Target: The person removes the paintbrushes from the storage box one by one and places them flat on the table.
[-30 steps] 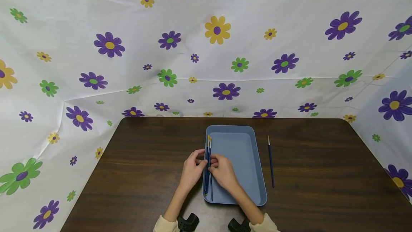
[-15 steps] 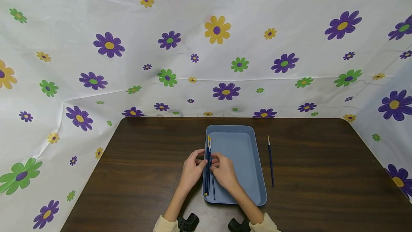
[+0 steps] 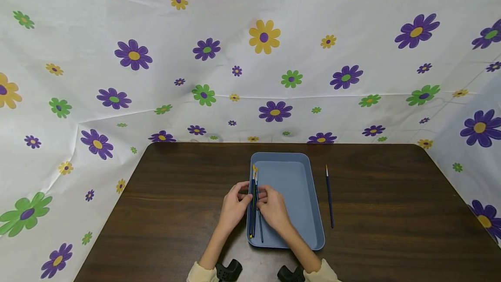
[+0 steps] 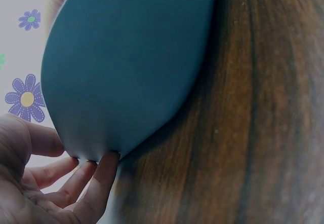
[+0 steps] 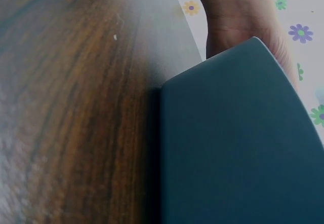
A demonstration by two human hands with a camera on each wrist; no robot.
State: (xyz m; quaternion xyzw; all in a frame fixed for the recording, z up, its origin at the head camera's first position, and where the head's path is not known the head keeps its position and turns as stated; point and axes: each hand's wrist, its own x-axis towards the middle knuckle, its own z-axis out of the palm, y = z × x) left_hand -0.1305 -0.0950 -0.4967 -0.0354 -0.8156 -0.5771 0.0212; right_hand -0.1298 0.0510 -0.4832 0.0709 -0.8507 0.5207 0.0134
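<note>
White cloth (image 3: 235, 21) printed with purple, green and yellow flowers rises beyond the tray on my head feed, behind a dark wood-grain table (image 3: 188, 186). My right hand (image 3: 274, 208) is over the tray's left part, thumb and fingers bent together at a single dark-handled paintbrush (image 3: 260, 227), which I read as a pinch. That brush lies just inside the tray's left wall, bristles toward its far end, handle slanting toward the near end. On the right wrist feed the tray's outer wall hides my fingertips.

My left hand (image 3: 233, 206) is curved at the tray's left wall; the left wrist feed shows fingertips against the outside, and overhead I see the thumb over the rim. Whether that thumb also presses a brush, I can't tell. Other brushes (image 3: 252, 223) lie close together along the inside of the same wall, between it and the pinched one; overlap keeps me from counting them.

The blue-gray tray (image 3: 293, 186) sits lengthwise on the table. One more brush (image 3: 329, 199) lies right of the tray, apart from it, yellow tip pointing away. Nearer than the tray, cream sleeves (image 3: 202, 272) and black wrist units (image 3: 230, 270) show.
</note>
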